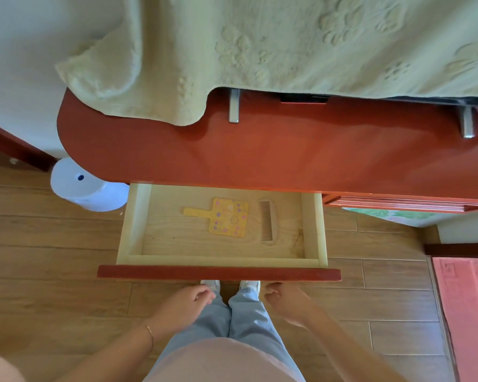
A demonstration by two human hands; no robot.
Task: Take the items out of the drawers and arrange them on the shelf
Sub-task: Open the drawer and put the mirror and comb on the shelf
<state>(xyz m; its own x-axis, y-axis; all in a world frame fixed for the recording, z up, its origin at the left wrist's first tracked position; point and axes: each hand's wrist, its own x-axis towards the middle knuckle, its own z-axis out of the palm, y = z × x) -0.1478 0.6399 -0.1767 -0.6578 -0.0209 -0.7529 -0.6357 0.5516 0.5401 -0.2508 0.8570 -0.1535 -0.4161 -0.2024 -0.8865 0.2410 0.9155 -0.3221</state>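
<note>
A pale wooden drawer (134, 224) with a red-brown front (218, 272) stands pulled out below the red-brown dresser top (260, 155). Inside lie a yellow hand mirror (226, 219) with flower stickers, handle pointing left, and to its right a brown comb (266, 221) lying lengthwise. My left hand (189, 301) and my right hand (286, 300) hover just below the drawer front, apart from it, fingers loosely curled and holding nothing.
A pale green blanket (287, 51) drapes over the back of the dresser top, partly hiding two metal brackets (233, 106). A white cylindrical bin (80, 186) stands on the wood floor at left. A pink mat (469, 304) lies at right.
</note>
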